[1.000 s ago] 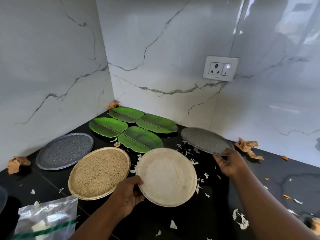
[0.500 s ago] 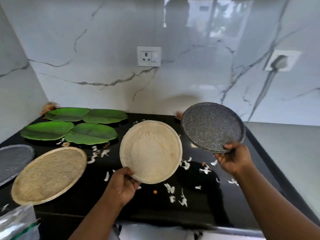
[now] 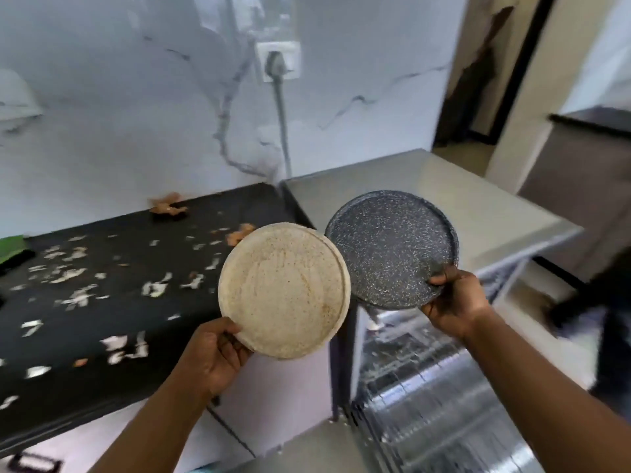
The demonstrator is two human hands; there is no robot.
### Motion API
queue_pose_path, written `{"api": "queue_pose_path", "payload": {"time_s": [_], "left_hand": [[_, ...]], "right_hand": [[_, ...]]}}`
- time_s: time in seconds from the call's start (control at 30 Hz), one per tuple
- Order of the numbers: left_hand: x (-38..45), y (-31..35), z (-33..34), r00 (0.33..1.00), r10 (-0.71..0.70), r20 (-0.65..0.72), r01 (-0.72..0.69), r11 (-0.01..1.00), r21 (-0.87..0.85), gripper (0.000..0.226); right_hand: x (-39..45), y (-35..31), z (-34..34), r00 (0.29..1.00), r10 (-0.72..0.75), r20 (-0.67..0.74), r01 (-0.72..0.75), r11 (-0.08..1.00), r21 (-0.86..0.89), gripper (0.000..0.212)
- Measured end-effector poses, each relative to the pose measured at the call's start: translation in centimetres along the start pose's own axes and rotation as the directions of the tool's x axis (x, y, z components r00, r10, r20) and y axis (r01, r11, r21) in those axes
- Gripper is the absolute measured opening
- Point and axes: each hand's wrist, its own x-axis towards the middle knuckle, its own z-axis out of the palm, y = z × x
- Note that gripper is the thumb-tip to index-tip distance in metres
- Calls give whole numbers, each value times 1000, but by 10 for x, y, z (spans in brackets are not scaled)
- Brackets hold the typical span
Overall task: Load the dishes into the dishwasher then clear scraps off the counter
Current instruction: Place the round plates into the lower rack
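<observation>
Two plates are held in the air, past the counter's right end and above the open dishwasher. The cream plate (image 3: 284,290) is gripped at its lower left rim by the left hand (image 3: 214,359), thumb laid over the edge, face tilted toward the camera. The grey speckled plate (image 3: 389,247) is pinched at its lower right rim by the right hand (image 3: 456,307), thumb on the face, fingers behind. The cream plate's right edge overlaps the grey plate's left edge in view; contact cannot be told.

Below the right arm, the dishwasher (image 3: 423,397) is seen open, with a wire rack inside, blurred. Its pale top (image 3: 426,192) is set just beside the black counter (image 3: 112,302). White scraps (image 3: 129,348) are scattered across the counter; brown peelings (image 3: 168,206) lie near the marble wall (image 3: 112,107). A wall socket (image 3: 278,61) holds a plug, its cable hanging down.
</observation>
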Motion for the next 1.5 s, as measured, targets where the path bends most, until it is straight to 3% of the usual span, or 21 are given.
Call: {"api": "queue_pose_path", "payload": {"time_s": [0.1, 0.23, 0.33, 0.47, 0.53, 0.6, 0.7, 0.8, 0.87, 0.93, 1.07, 1.17, 1.27, 1.33, 1.4, 1.5], "left_hand": [[4, -59, 60, 996, -65, 63, 59, 994, 95, 63], [6, -128, 137, 975, -160, 155, 122, 966, 230, 47], [13, -164, 184, 946, -224, 235, 129, 923, 362, 55], [28, -204, 236, 903, -266, 337, 32, 824, 566, 37], [38, -229, 252, 896, -244, 372, -123, 667, 735, 16], [49, -253, 263, 859, -235, 454, -340, 399, 851, 6], [74, -294, 271, 748, -332, 574, -590, 62, 805, 17], [98, -329, 284, 634, -482, 605, -728, -107, 677, 28], [113, -346, 296, 563, -551, 616, -793, -152, 590, 28], [133, -363, 308, 521, -594, 613, -832, -195, 519, 25], [177, -401, 318, 498, -589, 636, -861, -252, 441, 21], [211, -430, 320, 469, -515, 718, -882, -227, 413, 24], [240, -459, 326, 487, -412, 770, -873, -207, 442, 25], [258, -476, 330, 486, -354, 800, -874, -188, 448, 24], [276, -498, 329, 452, -296, 841, -891, -189, 412, 24], [295, -523, 322, 416, -229, 880, -906, -181, 382, 20]], "right_hand": [[-30, -38, -90, 989, -41, -143, 28, 996, -89, 30], [-60, -68, -183, 947, -66, -315, 28, 992, -121, 49], [-81, -80, -232, 923, -85, -376, 38, 991, -130, 22], [-86, -74, -294, 850, -75, -522, -34, 980, -195, 16], [-78, -63, -323, 779, -65, -624, -94, 971, -219, 10], [-67, -55, -345, 694, -60, -718, -196, 944, -267, 5], [-52, -44, -370, 600, -75, -796, -363, 862, -355, 6], [-35, -40, -381, 600, -97, -794, -531, 694, -486, 23], [-23, -42, -384, 601, -110, -791, -570, 635, -521, 18], [-11, -44, -389, 620, -134, -773, -640, 483, -597, 9], [24, -32, -417, 657, -150, -739, -679, 308, -667, 18], [65, -26, -445, 692, -104, -715, -694, 179, -698, 19], [114, -32, -480, 738, -159, -656, -634, 169, -754, 26], [149, -39, -501, 777, -212, -593, -549, 234, -803, 29], [182, -40, -520, 795, -294, -531, -444, 314, -839, 26], [222, -33, -538, 789, -418, -449, -329, 330, -885, 25]]}}
